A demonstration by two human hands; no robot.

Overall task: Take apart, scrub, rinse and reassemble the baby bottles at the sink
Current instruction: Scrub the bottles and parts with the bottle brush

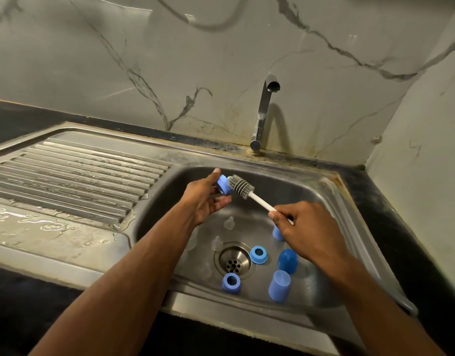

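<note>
A steel sink [331, 201] is set in a dark worktop [401, 227] below a marble-patterned wall. Clear teats [229, 223] on the basin floor are hard to make out, and a blue part [277, 233] is half hidden behind the right hand [306, 227]. A blue collar [222, 185] is pinched over the basin by the left hand [204, 199]. The white handle of the grey brush [240, 186] is gripped by the right hand, bristles against the collar. Blue rings [258, 254] and caps [279, 285] lie near the drain [234, 262].
</note>
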